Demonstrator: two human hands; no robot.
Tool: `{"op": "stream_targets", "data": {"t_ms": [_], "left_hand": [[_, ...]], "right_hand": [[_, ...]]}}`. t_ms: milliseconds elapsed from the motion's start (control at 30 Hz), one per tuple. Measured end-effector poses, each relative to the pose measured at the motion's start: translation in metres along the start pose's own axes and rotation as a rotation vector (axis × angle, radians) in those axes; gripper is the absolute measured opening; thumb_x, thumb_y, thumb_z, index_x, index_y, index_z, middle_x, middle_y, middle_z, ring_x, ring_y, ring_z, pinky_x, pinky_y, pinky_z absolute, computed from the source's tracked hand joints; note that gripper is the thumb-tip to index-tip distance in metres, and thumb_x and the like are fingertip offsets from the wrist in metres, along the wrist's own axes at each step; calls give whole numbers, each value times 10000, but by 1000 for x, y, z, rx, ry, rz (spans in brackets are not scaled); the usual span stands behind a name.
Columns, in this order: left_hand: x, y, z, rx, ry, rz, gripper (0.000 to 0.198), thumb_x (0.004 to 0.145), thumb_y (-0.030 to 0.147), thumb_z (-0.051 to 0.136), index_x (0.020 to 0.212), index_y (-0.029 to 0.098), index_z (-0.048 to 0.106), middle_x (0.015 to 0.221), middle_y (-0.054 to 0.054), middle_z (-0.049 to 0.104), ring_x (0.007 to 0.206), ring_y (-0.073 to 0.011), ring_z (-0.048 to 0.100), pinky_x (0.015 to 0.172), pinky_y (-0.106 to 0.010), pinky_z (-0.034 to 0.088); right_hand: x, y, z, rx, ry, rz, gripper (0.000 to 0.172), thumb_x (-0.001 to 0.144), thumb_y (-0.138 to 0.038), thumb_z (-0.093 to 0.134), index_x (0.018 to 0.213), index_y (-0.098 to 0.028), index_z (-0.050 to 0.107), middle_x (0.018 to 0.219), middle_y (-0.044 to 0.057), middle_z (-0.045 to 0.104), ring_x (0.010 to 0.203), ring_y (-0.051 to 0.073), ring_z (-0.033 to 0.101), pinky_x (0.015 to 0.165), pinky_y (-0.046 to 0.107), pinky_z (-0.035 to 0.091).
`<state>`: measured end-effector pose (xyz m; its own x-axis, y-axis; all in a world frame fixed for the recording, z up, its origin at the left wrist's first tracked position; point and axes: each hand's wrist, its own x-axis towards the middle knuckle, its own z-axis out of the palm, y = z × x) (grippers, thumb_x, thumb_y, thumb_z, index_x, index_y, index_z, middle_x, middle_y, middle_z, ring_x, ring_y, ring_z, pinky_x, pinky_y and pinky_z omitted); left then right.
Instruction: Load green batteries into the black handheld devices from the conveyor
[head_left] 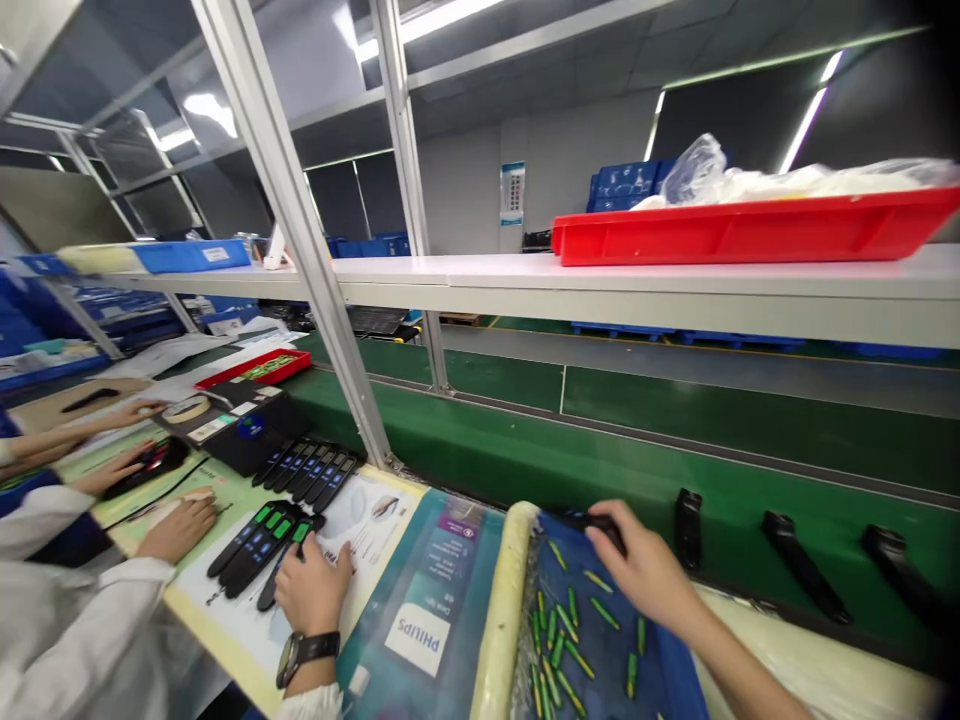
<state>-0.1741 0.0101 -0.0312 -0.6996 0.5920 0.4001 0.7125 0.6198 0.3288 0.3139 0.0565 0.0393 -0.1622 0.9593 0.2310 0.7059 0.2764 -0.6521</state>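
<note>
My right hand (646, 572) reaches over the far edge of a blue tray (667, 680) and is closed round a black handle-shaped part (592, 520) beside the green conveyor belt (525, 450). Several small green pins (564, 640) lie scattered in the tray. My left hand (311, 592), with a black wristwatch (304, 650), rests curled on the end of a black handset with green buttons (279, 575). Two more such handsets (251, 540) lie just left of it on a printed sheet.
Three black parts (799, 565) lie on the belt to the right. A row of black handsets (307, 470) sits by a slanted metal post (315, 250). Co-workers' hands (178, 527) work at the left. A red tray (750, 230) stands on the shelf above.
</note>
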Motion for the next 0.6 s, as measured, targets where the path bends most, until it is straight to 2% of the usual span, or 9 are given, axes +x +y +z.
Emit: {"op": "stream_targets", "data": {"t_ms": [33, 100, 167, 267, 333, 400, 500, 567, 600], "left_hand": [[1, -7, -1, 11, -21, -30, 554, 928, 432, 489, 1340, 81, 605, 1364, -238, 550, 1187, -411, 537, 943, -531, 474], [2, -17, -2, 8, -43, -38, 497, 932, 370, 452, 1309, 102, 636, 1295, -212, 599, 1129, -382, 565, 916, -500, 478], [3, -25, -2, 12, -18, -47, 518, 936, 397, 439, 1326, 116, 631, 1279, -214, 602, 1107, -380, 572, 895, -495, 480], [11, -37, -2, 53, 26, -82, 610, 927, 522, 436, 1360, 131, 616, 1296, -238, 581, 1131, -432, 557, 869, -536, 480], [22, -48, 1, 84, 29, -80, 609, 935, 525, 410, 1356, 143, 628, 1291, -233, 594, 1122, -441, 563, 859, -549, 484], [37, -64, 5, 115, 22, -38, 572, 951, 484, 384, 1329, 152, 657, 1255, -206, 630, 1085, -417, 585, 857, -535, 491], [54, -85, 12, 145, -10, 90, 539, 975, 447, 353, 1252, 158, 714, 1181, -173, 677, 1011, -364, 617, 844, -493, 506], [54, -83, 12, 73, -6, 246, 533, 990, 434, 345, 1207, 146, 738, 1128, -169, 698, 961, -326, 635, 841, -464, 523], [48, -74, 11, -7, 10, 356, 521, 995, 436, 360, 1190, 144, 746, 1098, -163, 706, 941, -305, 641, 840, -443, 534]], "right_hand": [[8, 12, -12, 3, 85, 78, 460, 960, -617, 518, 1188, -223, 583, 821, 34, 724, 691, 246, 684, 616, 319, 499], [29, 40, -34, 6, 228, 254, 533, 877, -686, 575, 1111, -209, 616, 889, 68, 738, 775, 261, 701, 644, 317, 511], [53, 66, -46, -35, 250, 423, 495, 844, -656, 615, 998, -188, 665, 919, 109, 749, 850, 292, 714, 685, 329, 522], [79, 92, -39, -138, 197, 572, 373, 809, -505, 694, 903, -144, 696, 805, 157, 735, 850, 351, 721, 701, 371, 520], [86, 99, -27, -195, 179, 609, 363, 783, -417, 728, 989, -119, 702, 774, 152, 727, 869, 369, 726, 715, 381, 521], [85, 96, -19, -214, 161, 590, 435, 803, -390, 716, 1124, -99, 680, 741, 120, 715, 858, 355, 731, 717, 376, 522], [70, 76, -18, -187, 144, 484, 586, 932, -477, 582, 1359, -78, 560, 657, 34, 657, 755, 299, 715, 691, 353, 511], [54, 50, -17, -130, 168, 349, 663, 992, -562, 481, 1479, -113, 445, 669, -9, 625, 687, 254, 680, 666, 331, 497], [44, 34, -14, -83, 158, 260, 671, 1003, -591, 460, 1503, -145, 421, 707, -13, 626, 652, 231, 652, 645, 320, 487]]}}
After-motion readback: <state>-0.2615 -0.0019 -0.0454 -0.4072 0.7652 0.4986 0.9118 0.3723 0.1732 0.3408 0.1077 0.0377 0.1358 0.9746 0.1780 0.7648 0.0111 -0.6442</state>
